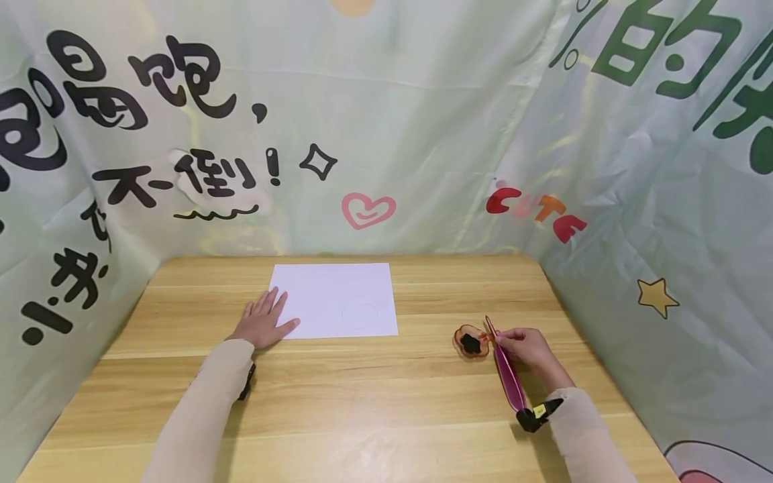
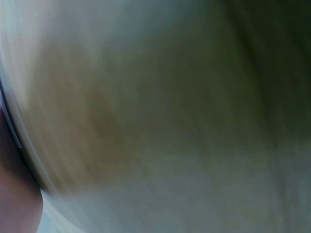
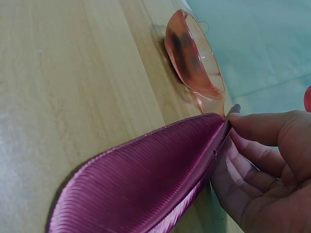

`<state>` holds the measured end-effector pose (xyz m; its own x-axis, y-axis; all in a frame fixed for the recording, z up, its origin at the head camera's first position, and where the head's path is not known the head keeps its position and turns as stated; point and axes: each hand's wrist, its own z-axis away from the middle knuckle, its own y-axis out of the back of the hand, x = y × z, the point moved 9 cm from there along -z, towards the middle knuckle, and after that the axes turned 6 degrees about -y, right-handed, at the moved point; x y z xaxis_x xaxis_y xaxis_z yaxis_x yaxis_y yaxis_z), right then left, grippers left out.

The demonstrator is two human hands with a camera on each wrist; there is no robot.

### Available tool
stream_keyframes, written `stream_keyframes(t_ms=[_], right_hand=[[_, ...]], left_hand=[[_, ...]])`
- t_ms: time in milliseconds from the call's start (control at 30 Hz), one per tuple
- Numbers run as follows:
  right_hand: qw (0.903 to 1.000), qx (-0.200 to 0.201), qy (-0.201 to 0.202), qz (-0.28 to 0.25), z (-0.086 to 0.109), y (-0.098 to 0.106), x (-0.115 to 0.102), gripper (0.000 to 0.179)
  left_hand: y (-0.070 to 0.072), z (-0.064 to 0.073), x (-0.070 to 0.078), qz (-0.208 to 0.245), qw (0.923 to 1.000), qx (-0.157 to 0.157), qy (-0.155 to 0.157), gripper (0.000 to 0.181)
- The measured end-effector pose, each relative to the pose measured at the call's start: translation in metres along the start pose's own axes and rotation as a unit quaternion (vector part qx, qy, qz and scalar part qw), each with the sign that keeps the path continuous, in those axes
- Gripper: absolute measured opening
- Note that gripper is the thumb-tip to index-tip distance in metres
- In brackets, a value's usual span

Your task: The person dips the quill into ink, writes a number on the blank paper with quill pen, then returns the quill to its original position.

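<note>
My left hand (image 1: pixel 262 320) lies with spread fingers on the left edge of a white sheet of paper (image 1: pixel 326 295), which bears a faint round outline at its lower right. To the right, my right hand (image 1: pixel 528 345) pinches a purple feather-shaped piece (image 1: pixel 509 382) between thumb and fingers near its narrow end. In the right wrist view, this feather (image 3: pixel 131 179) shows fine ribs and a central stem. Just beyond the narrow end is a small see-through orange dish (image 3: pixel 182 53) with a short handle and something black inside. The left wrist view is blurred.
A light wooden table (image 1: pixel 374 409) holds everything. Behind it and at both sides hangs a pale cloth (image 1: pixel 435 147) printed with lettering, a heart and a star. Wrist cameras (image 1: pixel 533 417) are strapped under the sleeves.
</note>
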<state>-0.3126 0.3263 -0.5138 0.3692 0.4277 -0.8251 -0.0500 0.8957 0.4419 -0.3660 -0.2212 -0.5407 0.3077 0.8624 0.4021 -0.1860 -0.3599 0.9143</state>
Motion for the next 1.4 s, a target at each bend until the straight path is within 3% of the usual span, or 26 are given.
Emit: stream_keyframes(t_ms=[800, 967, 1200, 1400], right_hand=[[0.9994, 0.001, -0.004, 0.035, 0.003, 0.004, -0.003, 0.03], [0.9979, 0.014, 0.006, 0.064, 0.0, 0.01, -0.005, 0.03], [0.9922, 0.022, 0.031, 0.119, -0.004, 0.018, -0.029, 0.033], [0.9843, 0.013, 0.074, 0.159, -0.007, 0.014, -0.064, 0.043]], left_hand=[[-0.004, -0.002, -0.006, -0.002, 0.9998, -0.019, 0.007, 0.092], [0.002, 0.002, 0.003, 0.008, 0.9999, -0.01, 0.005, 0.088], [0.009, 0.003, 0.011, 0.006, 1.0, -0.005, 0.002, 0.086], [0.011, -0.003, 0.012, -0.005, 0.9995, -0.031, 0.008, 0.086]])
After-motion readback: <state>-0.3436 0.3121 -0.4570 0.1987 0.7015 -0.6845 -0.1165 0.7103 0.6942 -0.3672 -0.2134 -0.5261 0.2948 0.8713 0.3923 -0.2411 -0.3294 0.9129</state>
